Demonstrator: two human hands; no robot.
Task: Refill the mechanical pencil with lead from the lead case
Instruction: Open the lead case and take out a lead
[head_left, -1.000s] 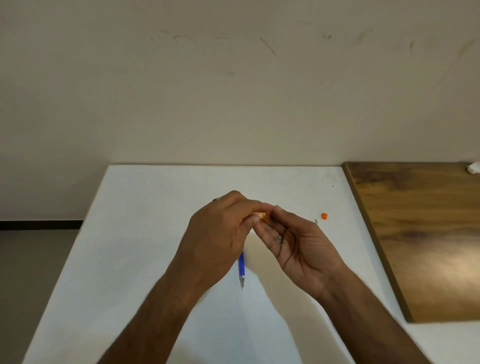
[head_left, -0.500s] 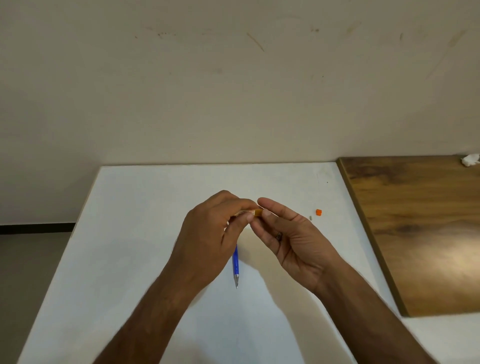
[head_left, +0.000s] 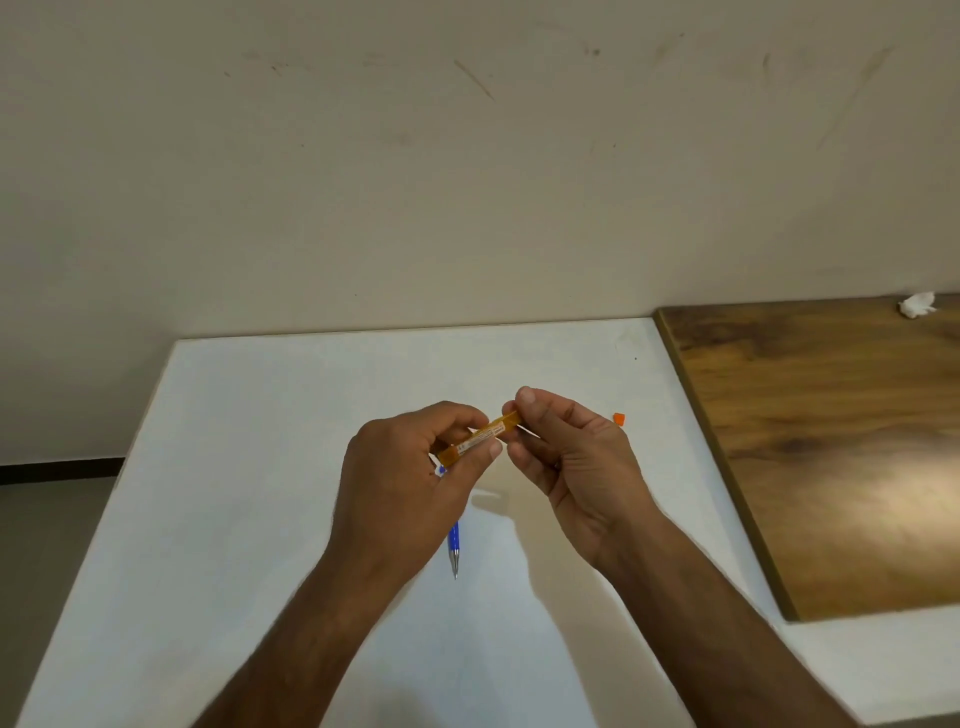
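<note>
Your left hand (head_left: 410, 483) pinches the orange lead case (head_left: 480, 439) between thumb and fingers, and it seems to hold the blue mechanical pencil (head_left: 454, 545) too, whose tip pokes out below the hand. Your right hand (head_left: 566, 452) has its thumb and forefinger closed at the case's far open end, probably drawing out a lead, though no lead is visible, so you cannot tell whether one is gripped.

Judging from this, the step is getting one lead out. Tilt the case only slightly so a single stick slides forward, pinch it lightly near the mouth, and pull straight along the case's axis; a sideways bend would likely snap it. Keep both hands low over the white table (head_left: 260, 467) so a dropped lead stays findable.

Relative to the case: the pencil hangs just below its left end, and a small orange cap (head_left: 618, 418) lies on the table to the right, apart from it.
</note>
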